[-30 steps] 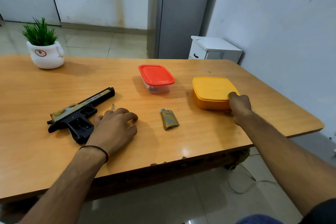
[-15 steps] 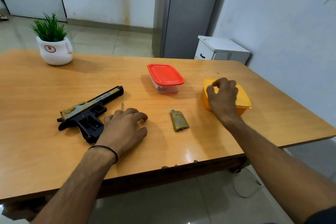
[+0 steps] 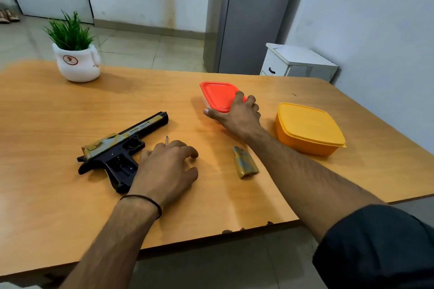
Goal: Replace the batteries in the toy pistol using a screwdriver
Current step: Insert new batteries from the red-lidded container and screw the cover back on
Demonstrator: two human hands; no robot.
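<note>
Head view: the wooden table (image 3: 58, 124) is stretching out under both hands and carrying everything. The yellow lidded box (image 3: 310, 129) is sitting just to the right of the right hand (image 3: 239, 117), apart from it. The toy pistol (image 3: 122, 148) is lying on its side just left of the left hand (image 3: 166, 169). Its plain black handle is almost meeting the knuckles, and its barrel is pointing away and to the right. The potted plant (image 3: 75, 61) is standing well beyond the left hand, far off to its left. The red-lidded container (image 3: 218, 96) is sitting inside the right hand's grasp: the thumb is pressing the near left edge while the fingers are curling over the lid's right corner. The left hand is resting palm down with bent fingers, a thin bracelet (image 3: 143, 199) circling its wrist. The camouflage battery cover (image 3: 245, 165) is lying between the two hands, just beside the right forearm. The thin metal shaft of the screwdriver (image 3: 166, 140) is poking out beyond the left hand's fingertips; whether that hand is gripping the handle is not showing.
</note>
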